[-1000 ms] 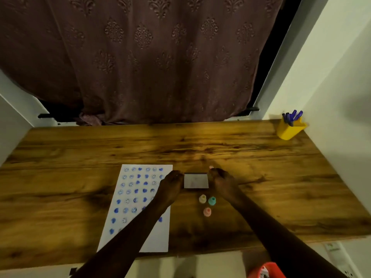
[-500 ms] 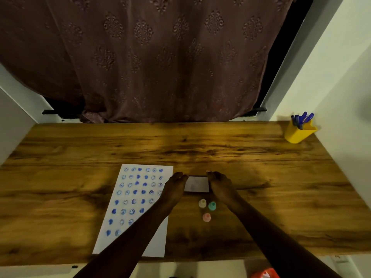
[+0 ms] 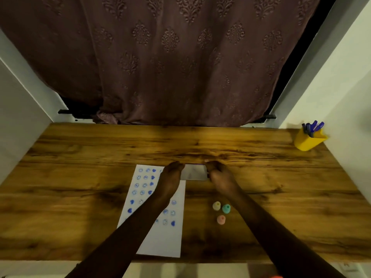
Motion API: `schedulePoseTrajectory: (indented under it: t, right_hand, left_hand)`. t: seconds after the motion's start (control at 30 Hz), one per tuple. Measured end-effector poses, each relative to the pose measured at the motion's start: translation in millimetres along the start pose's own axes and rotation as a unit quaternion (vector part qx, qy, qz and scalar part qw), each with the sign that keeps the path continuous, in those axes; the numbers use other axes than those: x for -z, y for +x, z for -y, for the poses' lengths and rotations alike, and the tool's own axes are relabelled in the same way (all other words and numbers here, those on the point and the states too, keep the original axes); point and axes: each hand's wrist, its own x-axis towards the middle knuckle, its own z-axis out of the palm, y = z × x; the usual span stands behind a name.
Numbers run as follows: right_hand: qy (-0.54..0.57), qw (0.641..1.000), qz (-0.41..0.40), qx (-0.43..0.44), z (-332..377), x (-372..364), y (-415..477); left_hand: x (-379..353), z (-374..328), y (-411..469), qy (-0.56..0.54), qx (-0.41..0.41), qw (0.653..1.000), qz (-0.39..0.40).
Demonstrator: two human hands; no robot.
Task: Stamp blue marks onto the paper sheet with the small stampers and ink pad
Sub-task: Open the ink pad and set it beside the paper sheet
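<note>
Your left hand (image 3: 171, 176) & right hand (image 3: 219, 175) each grasp one end of the ink pad (image 3: 193, 172), which lies on the table (image 3: 80, 177) w/ its left edge at the top-right corner of the sheet (image 3: 164, 241). Sheet: rows of blue marks, partly hidden by your left forearm. Three stampers, yellow (image 3: 216, 205), teal (image 3: 226, 208), pink (image 3: 221, 219), stand clustered near your right forearm, apart from the pad. Pen cup (image 3: 308, 140) at far right.

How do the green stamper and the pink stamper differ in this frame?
The green stamper is teal-green; the pink stamper is salmon pink. The green stamper stands right beside the yellow stamper; the pink stamper stands apart, nearer the person. Both stand untouched on the table, alike in shape and size.
</note>
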Motion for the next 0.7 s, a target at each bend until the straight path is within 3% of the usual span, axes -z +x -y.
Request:
schedulePoseTrajectory:
  t: [0.43, 0.7]
  right_hand:
    - [-0.015, 0.984, 0.111, 0.135, 79.9, -140.6, -49.0]
    - [-0.101, 0.97, 0.184, 0.119, 82.3, -239.0, -70.2]
  left_hand:
    - [165.7, 20.8, -42.1, -0.096, -0.014, 0.987, -0.125]
    - [254.1, 60.1, -62.8, -0.099, -0.027, 0.982, -0.158]
